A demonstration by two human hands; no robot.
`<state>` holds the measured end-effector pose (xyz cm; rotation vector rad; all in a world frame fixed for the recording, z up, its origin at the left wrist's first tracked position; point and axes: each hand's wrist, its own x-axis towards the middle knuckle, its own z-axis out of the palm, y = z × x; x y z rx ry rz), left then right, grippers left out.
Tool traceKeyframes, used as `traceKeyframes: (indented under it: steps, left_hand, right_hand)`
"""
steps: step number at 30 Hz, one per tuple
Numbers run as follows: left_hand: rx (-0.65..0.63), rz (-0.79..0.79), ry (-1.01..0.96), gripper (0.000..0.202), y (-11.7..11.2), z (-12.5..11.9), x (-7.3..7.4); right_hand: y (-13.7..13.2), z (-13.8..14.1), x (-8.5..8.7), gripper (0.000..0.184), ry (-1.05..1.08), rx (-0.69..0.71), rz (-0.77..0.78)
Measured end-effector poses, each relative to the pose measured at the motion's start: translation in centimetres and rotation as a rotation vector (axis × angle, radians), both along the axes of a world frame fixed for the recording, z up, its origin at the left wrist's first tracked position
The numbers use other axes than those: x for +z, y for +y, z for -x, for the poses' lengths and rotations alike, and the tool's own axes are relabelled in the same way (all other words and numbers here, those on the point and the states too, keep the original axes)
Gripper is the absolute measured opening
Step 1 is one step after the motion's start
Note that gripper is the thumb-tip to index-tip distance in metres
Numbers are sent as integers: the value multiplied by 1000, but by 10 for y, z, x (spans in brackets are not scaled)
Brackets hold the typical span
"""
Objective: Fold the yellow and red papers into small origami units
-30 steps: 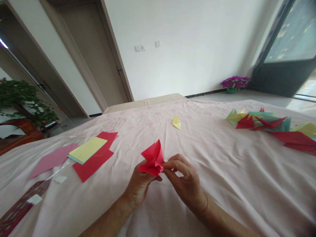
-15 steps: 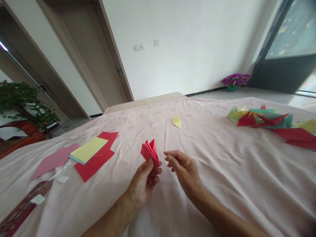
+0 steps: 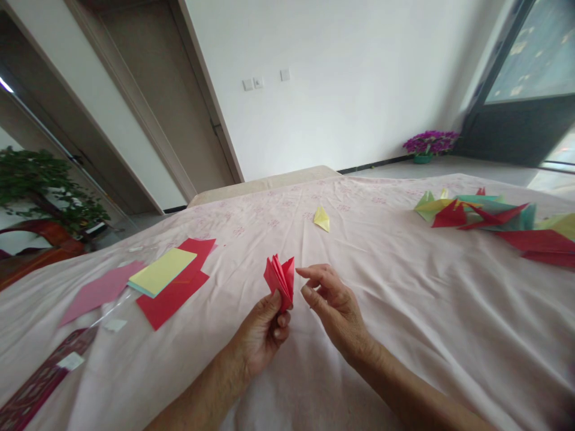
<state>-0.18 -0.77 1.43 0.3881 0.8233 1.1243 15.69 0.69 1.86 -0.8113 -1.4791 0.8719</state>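
Note:
A red folded paper [image 3: 282,280] with several pleated layers fanning out at its top stands upright in my left hand [image 3: 265,326]. My left thumb and fingers pinch it by its lower end. Just to the right of the paper, my right hand [image 3: 335,302] hovers with thumb and index finger apart and nothing between them. Its fingertips are close to the paper's right flap without touching it. Beyond both hands, a small yellow folded paper piece [image 3: 321,219] lies on the pale pink cloth [image 3: 278,239].
At the left lie a yellow sheet stack [image 3: 162,270], red sheets [image 3: 173,300] and a pink sheet [image 3: 101,290], near a dark red patterned item [image 3: 42,380]. Several folded paper figures [image 3: 480,214] in red, green and yellow sit at the right, with red folded paper [image 3: 536,245] nearer me.
My left hand has turned the red folded paper more upright and slightly right. My right hand's index finger has lifted and its thumb and index finger have spread apart.

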Motion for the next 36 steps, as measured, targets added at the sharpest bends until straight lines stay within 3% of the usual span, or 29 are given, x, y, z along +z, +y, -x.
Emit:
traceKeyframes:
  steps: [5,9,17,26,36]
  left_hand:
    - [-137,-44,21,37,2,4,3]
    - [-195,-20,15,30,3,8,6]
    - [-180,189,-53,4,5,11,8]
    - [-122,345,-160,33,2,10,16]
    - [24,393,-165,30,-2,4,28]
  right_hand:
    - [8,-17,14,29,-301,-50,-192]
    - [15,-27,18,15,-436,19,-180]
    - [22,-26,20,7,-188,263,70]
    - [23,-18,15,17,169,496,420]
    - [29,-23,7,12,242,495,436]
